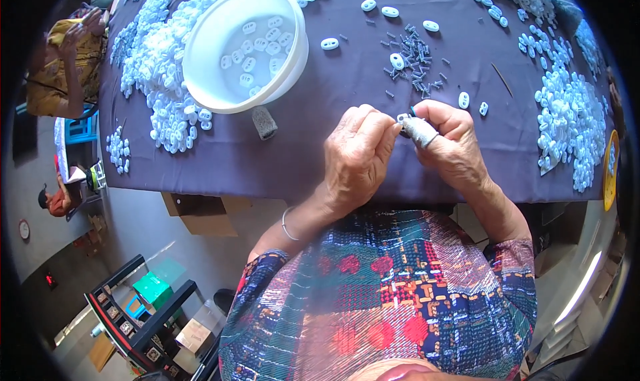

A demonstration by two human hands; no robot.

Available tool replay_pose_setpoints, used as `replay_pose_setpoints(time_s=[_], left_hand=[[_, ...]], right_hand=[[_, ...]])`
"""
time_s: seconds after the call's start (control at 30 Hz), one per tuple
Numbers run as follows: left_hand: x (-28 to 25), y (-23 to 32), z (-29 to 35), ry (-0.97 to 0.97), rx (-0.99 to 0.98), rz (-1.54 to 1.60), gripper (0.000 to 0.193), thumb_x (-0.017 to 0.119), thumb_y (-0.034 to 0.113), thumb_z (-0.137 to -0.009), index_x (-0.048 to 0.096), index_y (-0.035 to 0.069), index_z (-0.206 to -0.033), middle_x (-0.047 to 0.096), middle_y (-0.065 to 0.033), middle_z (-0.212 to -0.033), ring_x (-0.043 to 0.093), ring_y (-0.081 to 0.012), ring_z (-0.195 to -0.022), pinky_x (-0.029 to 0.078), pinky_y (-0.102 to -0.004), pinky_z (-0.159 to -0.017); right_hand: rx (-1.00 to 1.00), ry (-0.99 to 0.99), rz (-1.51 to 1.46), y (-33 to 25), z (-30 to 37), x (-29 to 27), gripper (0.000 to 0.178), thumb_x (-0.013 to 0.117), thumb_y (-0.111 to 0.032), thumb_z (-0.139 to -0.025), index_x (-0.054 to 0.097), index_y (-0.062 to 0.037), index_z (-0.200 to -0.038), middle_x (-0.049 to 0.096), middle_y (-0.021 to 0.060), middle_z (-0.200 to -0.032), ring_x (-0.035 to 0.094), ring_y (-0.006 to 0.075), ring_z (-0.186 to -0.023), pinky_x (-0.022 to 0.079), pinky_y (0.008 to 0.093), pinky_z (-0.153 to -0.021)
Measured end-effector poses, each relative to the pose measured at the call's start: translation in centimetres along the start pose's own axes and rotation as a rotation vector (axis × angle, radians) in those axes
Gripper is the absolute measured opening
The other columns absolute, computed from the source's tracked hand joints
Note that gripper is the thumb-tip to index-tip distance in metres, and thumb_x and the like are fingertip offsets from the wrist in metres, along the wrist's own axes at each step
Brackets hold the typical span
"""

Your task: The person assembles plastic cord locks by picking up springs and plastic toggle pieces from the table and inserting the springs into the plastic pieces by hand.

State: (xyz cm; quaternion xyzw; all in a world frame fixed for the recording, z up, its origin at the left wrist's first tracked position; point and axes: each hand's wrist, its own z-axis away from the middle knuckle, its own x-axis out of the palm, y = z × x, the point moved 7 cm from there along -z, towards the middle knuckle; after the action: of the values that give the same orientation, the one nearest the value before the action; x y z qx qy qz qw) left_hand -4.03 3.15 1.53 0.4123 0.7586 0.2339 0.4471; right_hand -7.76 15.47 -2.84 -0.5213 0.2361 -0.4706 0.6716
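My two hands meet above the dark tablecloth near its front edge. Between the thumb and fingers of my right hand [453, 138] sits a small white plastic piece [402, 118] with holes, mostly covered by the fingertips. A grey fabric finger cover [421, 133] wraps the right thumb. My left hand [360, 151] is closed in a pinch against the same piece; what its fingertips hold is hidden. Just beyond the hands lies a loose pile of small dark metal springs [417, 61]. A few white oval two-hole pieces [397, 62] lie among and around them.
A white round tub [300, 64] holding several oval pieces stands left. Beside it are a large heap of white pieces [160, 81] and a grey finger cover [265, 123]. Another heap [567, 114] lies right, near a yellow dish [610, 171]. Another person's arm [72, 81] shows far left.
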Motion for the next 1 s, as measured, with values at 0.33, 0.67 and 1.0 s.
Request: replay_pose_setpoints(time_s=[0.33,0.67,1.0], left_hand=[[-0.3,-2.4,1.2,-0.141,-0.354,0.269,0.019,0.05,0.016,-0.093,0.058,-0.001,-0.089,0.055,-0.0045,-0.076,0.051,-0.0111,-0.07,0.042,-0.0239,-0.065],[-0.2,-1.2,0.9,-0.108,-0.202,0.212,0.005,0.059,0.003,-0.085,0.056,-0.001,-0.084,0.05,-0.0039,-0.071,0.046,-0.0099,-0.063,0.038,-0.0236,-0.057],[0.0,-1.1,1.7,-0.129,-0.22,0.169,0.007,0.062,0.0,-0.08,0.055,0.0,-0.081,0.051,-0.0078,-0.071,0.049,-0.0189,-0.065,0.041,-0.029,-0.061]], right_hand=[[0.08,-0.042,-0.104,-0.3,0.4,0.0,0.011,0.058,-0.014,-0.088,0.057,-0.0025,-0.087,0.043,-0.007,-0.057,0.034,-0.0001,-0.044,0.024,0.0177,-0.04],[-0.007,-0.028,0.08,-0.7,1.1,0.4,0.01,0.058,-0.014,-0.088,0.057,-0.004,-0.089,0.043,-0.0085,-0.061,0.034,-0.0017,-0.049,0.024,0.0163,-0.042],[-0.133,-0.011,0.167,0.1,1.4,0.5,0.009,0.057,-0.006,-0.087,0.058,0.0015,-0.092,0.051,-0.0053,-0.075,0.044,0.0013,-0.07,0.037,0.0189,-0.059]])
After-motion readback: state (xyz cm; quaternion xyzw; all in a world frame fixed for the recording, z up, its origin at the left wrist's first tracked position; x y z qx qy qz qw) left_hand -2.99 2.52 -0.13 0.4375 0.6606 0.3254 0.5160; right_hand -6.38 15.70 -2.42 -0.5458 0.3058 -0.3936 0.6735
